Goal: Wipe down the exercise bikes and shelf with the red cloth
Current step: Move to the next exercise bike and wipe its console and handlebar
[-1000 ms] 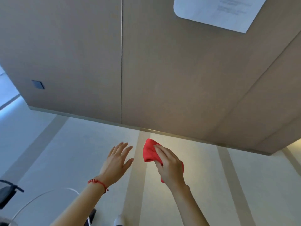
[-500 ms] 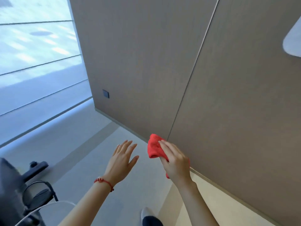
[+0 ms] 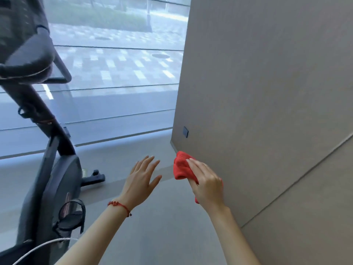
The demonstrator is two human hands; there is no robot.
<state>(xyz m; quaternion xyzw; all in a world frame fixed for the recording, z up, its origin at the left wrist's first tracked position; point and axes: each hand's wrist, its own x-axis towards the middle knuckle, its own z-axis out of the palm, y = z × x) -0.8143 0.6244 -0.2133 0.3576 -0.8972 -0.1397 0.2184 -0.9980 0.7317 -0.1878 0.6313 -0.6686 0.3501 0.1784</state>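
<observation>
Soft nubbly red cloth [image 3: 183,165], matt black plastic exercise bike [image 3: 55,180], matt taupe wall panels [image 3: 267,92], smooth grey floor [image 3: 162,236]

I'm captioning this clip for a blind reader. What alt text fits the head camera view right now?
A person's right hand grips a bunched red cloth in front of a beige wall panel, while the open left hand, a red bracelet on its wrist, is held out beside it. A dark exercise bike stands at left before a large window.

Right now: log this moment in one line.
right hand: grips red cloth | left hand: open, empty | exercise bike: left, untouched
</observation>
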